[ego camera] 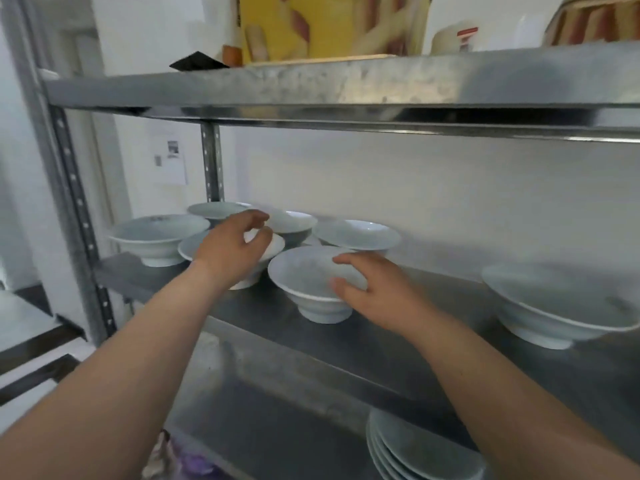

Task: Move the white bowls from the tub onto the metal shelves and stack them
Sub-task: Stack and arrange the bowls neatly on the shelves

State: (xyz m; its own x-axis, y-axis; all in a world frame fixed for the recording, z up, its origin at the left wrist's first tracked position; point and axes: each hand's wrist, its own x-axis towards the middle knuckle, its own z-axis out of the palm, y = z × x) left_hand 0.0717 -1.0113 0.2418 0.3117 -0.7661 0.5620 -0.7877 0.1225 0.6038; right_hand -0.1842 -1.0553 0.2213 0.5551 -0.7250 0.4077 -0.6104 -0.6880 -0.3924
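Gripping right rim of white footed ceramic bowl with right hand; second white bowl just left, under curled left hand, hold unclear.

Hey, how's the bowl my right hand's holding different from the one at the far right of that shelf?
The middle bowl is gripped at its rim by the right hand; the far-right bowl is untouched. The middle bowl sits close to other bowls; the far-right bowl stands alone. Both are white, footed, upright, on the same shelf.
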